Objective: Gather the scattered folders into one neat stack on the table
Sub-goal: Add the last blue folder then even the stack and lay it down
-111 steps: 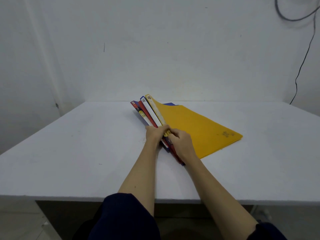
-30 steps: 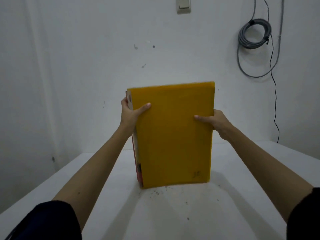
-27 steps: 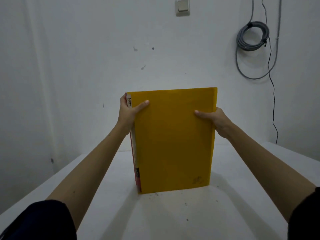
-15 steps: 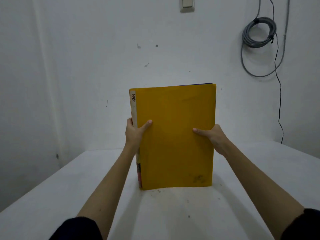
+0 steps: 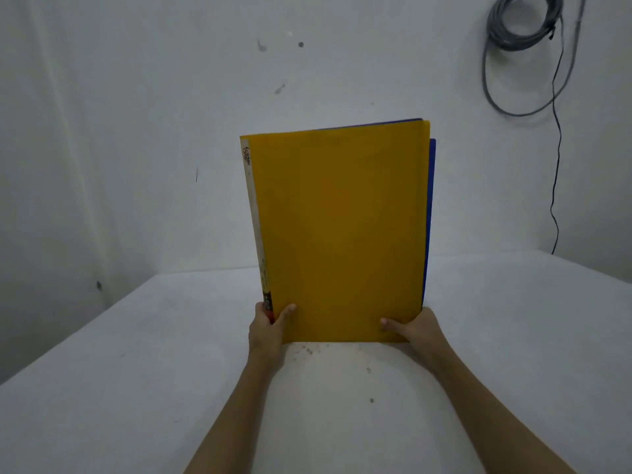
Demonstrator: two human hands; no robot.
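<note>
A bundle of folders stands upright on its bottom edge on the white table [image 5: 136, 388], leaning slightly. The yellow folder [image 5: 338, 230] faces me and covers the rest; a blue folder's edge [image 5: 431, 200] peeks out at the right and top, and a white and red spine strip shows at the left. My left hand [image 5: 268, 328] grips the bundle's lower left corner, thumb on the yellow cover. My right hand [image 5: 415, 328] grips the lower right corner, thumb on the cover as well. How many folders lie behind the yellow one is hidden.
A white wall rises just behind the table. A coiled grey cable [image 5: 523, 25] hangs on the wall at the upper right, with a thin black wire [image 5: 557, 165] dropping from it to the table's far right edge. Small dark specks dot the tabletop near the folders.
Both hands have slid down the folders' sides from mid-height to the bottom corners. The bundle stays upright on the table, and a blue edge now shows at the right.
</note>
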